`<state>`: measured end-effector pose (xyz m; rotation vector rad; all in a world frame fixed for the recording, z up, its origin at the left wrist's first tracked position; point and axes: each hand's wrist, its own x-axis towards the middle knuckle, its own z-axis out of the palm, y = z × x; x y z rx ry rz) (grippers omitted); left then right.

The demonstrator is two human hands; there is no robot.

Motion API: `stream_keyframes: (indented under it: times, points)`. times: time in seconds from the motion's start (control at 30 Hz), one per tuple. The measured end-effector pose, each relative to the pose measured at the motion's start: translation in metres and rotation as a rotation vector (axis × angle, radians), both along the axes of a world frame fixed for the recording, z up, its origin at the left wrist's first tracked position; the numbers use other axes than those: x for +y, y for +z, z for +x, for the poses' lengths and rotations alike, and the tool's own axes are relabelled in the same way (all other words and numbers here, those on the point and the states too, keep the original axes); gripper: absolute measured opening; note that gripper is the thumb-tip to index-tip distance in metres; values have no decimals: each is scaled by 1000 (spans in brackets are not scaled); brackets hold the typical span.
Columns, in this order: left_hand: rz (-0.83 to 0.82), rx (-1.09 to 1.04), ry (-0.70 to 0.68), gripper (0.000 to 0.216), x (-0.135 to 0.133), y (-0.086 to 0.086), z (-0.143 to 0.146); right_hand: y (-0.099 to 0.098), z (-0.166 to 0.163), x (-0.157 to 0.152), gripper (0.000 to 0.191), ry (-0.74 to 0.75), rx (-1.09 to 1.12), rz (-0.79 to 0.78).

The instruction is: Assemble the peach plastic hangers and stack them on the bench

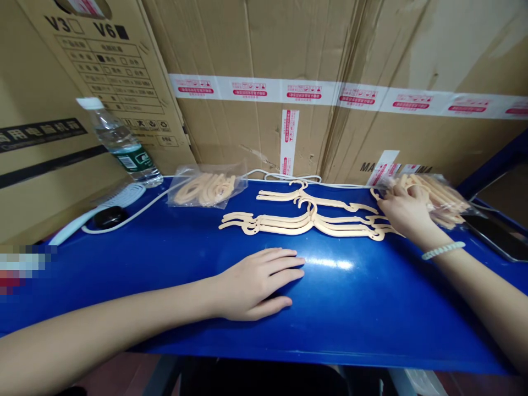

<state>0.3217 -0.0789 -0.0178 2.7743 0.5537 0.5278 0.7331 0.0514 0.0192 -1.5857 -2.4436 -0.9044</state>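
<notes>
My left hand (259,283) lies flat on the blue table (198,324), palm down, fingers stretched and apart, holding nothing. Beyond it rests a row of beige folding clothes hangers (284,224), overlapping, their hooks toward the back. Another beige hanger (330,203) lies behind them, its right end close to my right hand. My right hand (406,212) is at a clear plastic bag of beige hanger parts (443,201) on the right. Its fingers are bent in among the pieces, and their tips are partly hidden, so what they grip is unclear.
A second clear bag of beige hanger parts (206,190) lies at the back left. Beside it are a water bottle (132,154), a black mouse (110,216), a pale brush-like item (119,195) and a white cable. Cardboard boxes (256,132) stand behind; a phone (497,237) lies right.
</notes>
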Motion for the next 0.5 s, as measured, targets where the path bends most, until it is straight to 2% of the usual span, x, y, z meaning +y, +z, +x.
stream_keyframes:
  times: [0.23, 0.37, 0.5]
  points:
    - [-73, -68, -12, 41, 3, 2, -1, 5, -4, -1, 25, -47, -21, -3]
    - [-197, -162, 8, 35, 6, 5, -1, 9, -8, -4, 25, -34, -37, 83]
    - [-366, -267, 84, 32, 6, 7, -1, 11, -14, -9, 22, 9, 56, 180]
